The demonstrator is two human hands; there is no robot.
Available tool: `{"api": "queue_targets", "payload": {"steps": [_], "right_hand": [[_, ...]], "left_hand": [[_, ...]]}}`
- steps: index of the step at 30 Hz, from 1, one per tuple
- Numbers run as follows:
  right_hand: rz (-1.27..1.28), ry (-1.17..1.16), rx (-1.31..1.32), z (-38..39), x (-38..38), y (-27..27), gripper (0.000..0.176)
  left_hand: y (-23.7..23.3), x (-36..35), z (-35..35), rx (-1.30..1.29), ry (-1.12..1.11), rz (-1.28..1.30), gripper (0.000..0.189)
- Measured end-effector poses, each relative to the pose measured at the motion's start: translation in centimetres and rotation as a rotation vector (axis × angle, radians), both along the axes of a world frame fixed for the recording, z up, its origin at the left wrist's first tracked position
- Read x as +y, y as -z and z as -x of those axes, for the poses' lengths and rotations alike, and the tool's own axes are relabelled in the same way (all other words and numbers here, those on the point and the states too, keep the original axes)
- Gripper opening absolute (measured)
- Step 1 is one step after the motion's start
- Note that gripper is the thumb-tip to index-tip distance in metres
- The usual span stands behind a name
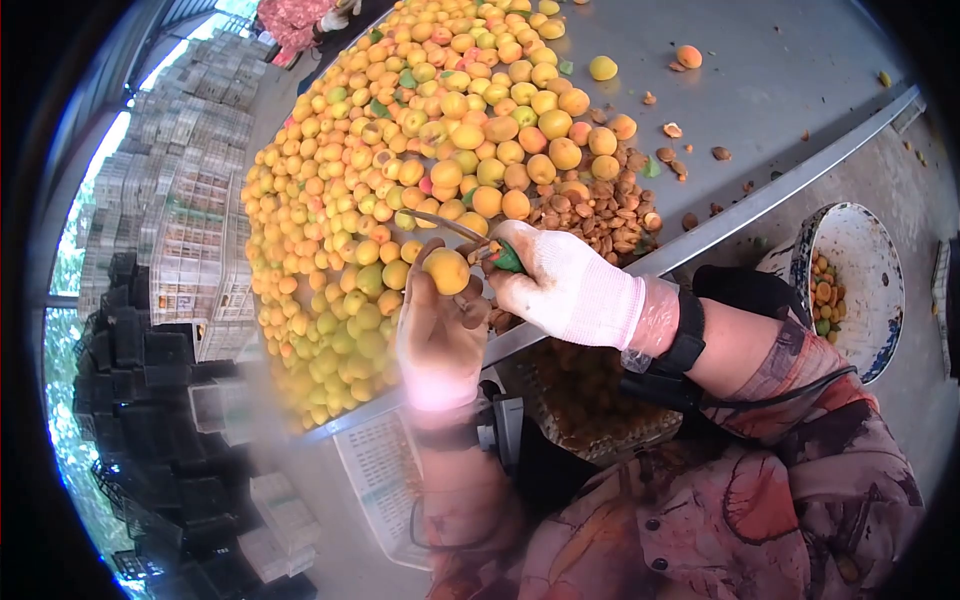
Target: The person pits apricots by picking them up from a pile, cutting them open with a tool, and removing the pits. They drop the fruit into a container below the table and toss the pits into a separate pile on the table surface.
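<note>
1. Head view, containers: the patterned bowl [862, 262] off to your right holds a few apricot pieces. The basket [590, 395] under the table edge, below your hands, holds orange-brown fruit.
2. Your left hand [440, 340] has its fingers closed round one apricot [447, 270], held at the table's near edge. Your gloved right hand [560, 285] grips a green-handled knife [508, 260] just beside that fruit.
3. The grey metal table [800, 70] carries a big heap of apricots [420, 150], with pits [600, 215] piled near your right hand.
4. Crates [190, 230] stand stacked at the left. Another person [295, 20] is at the far end.
</note>
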State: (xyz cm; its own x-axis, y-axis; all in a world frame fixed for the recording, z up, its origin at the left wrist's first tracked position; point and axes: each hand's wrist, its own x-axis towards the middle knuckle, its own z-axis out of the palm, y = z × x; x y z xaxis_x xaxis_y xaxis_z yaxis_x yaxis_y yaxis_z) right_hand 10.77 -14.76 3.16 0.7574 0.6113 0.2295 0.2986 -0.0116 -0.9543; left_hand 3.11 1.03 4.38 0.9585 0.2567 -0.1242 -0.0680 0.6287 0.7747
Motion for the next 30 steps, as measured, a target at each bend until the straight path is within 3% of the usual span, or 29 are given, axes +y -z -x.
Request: {"api": "queue_targets", "payload": {"steps": [11, 13, 16, 18, 20, 28, 30], "right_hand": [[0.069, 0.038, -0.069, 0.9, 0.4, 0.2, 0.021], [0.070, 0.122, -0.207, 1.1, 0.6, 0.7, 0.025], [0.201, 0.138, -0.233, 1.3, 0.8, 0.6, 0.029], [0.194, 0.154, -0.243, 1.5, 0.9, 0.7, 0.030], [0.188, 0.163, -0.254, 1.6, 1.0, 0.9, 0.031], [0.170, 0.135, -0.190, 1.0, 1.1, 1.5, 0.025], [0.031, 0.092, -0.040, 0.9, 1.4, 1.7, 0.019]], "left_hand": [[1.1, -1.6, -0.2, -0.078, -0.008, 0.003, 0.048], [1.4, -1.6, -0.1, -0.065, -0.025, -0.003, 0.049], [2.3, -1.4, 0.1, -0.139, 0.030, -0.141, 0.049], [1.8, -2.5, 0.2, -0.040, -0.133, -0.220, 0.050], [1.4, -2.7, 0.2, -0.095, -0.106, -0.209, 0.051], [1.1, -3.0, 0.2, -0.090, -0.153, -0.246, 0.055], [1.0, -2.3, 0.1, -0.032, -0.110, -0.420, 0.057]]}}
